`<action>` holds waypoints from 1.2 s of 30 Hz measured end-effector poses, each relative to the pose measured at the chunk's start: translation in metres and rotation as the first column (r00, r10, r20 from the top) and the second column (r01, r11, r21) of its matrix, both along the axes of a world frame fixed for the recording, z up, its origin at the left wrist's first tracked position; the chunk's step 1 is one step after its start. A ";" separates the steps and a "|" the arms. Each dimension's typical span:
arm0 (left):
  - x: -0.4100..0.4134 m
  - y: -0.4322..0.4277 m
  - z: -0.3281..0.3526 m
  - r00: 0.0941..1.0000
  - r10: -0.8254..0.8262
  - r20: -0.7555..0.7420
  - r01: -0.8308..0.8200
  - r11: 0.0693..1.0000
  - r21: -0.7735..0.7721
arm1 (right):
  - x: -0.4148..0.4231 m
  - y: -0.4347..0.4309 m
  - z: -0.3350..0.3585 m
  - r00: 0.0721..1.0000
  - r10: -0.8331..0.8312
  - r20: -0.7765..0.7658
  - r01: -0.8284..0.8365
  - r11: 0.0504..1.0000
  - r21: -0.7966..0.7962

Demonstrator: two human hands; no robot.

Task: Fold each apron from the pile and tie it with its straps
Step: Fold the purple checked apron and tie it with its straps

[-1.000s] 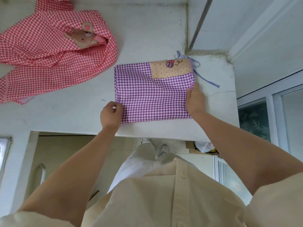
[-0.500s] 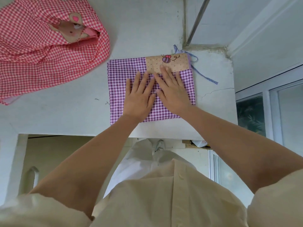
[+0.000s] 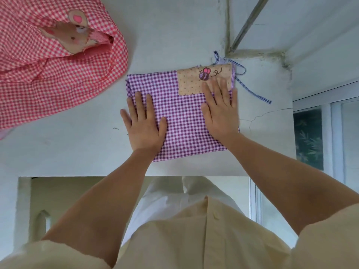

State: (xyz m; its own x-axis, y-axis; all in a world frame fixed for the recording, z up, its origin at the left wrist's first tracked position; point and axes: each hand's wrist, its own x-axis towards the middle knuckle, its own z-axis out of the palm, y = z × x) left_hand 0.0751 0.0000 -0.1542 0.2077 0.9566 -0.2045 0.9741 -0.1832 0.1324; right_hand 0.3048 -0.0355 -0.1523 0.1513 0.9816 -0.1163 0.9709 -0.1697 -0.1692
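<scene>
A purple gingham apron (image 3: 182, 113), folded into a rectangle, lies flat on the white counter (image 3: 81, 150) near its front right corner. A tan pocket patch with a bee (image 3: 196, 78) shows at its far right. My left hand (image 3: 144, 125) presses flat on the apron's left edge, fingers straight. My right hand (image 3: 221, 111) presses flat on its right side, fingertips on the patch. Blue striped straps (image 3: 250, 90) trail out from the far right corner. A red gingham apron (image 3: 48, 74) with a mouse patch lies crumpled at the far left.
The counter's front edge (image 3: 116, 174) runs just below the purple apron. On the right the counter ends at a cracked corner (image 3: 272, 113) beside a window frame (image 3: 330, 133). A wall (image 3: 174, 22) and a grey bar (image 3: 250, 18) stand behind.
My hands went from pinching the apron's side edges to lying flat at its middle, then slid apart: the left to the left edge, the right to the right side.
</scene>
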 end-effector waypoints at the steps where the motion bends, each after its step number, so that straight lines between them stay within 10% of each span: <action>1: -0.001 0.001 0.000 1.000 0.022 -0.001 -0.022 1.000 -0.002 | 0.001 0.001 0.001 0.999 -0.050 -0.002 0.050 0.999 -0.017; 12: -0.005 0.017 0.036 0.913 0.370 0.170 -0.377 0.926 0.009 | 0.014 0.010 0.038 0.853 -0.392 -0.345 0.427 0.904 0.030; 26: -0.012 0.025 0.050 0.883 0.432 0.182 -0.383 0.888 -0.253 | 0.019 0.008 0.052 0.649 -0.678 -0.345 0.511 0.724 -0.463; 32: -0.026 0.031 0.059 0.305 0.856 0.419 -0.384 0.513 -0.768 | 0.029 0.013 0.072 0.138 -0.762 -0.633 0.456 0.617 -0.642; 36: -0.030 0.041 0.067 0.258 0.893 0.370 -0.228 0.428 -0.875 | 0.039 0.014 0.079 0.084 -0.780 -0.620 0.352 0.605 -0.714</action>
State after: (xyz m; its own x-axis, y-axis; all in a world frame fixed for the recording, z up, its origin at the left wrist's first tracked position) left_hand 0.0454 0.0410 -0.0875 0.0275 0.5659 -0.8240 0.1691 0.8098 0.5618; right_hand 0.3439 -0.0217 -0.0735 0.2501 0.4945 -0.8324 -0.1357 -0.8333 -0.5359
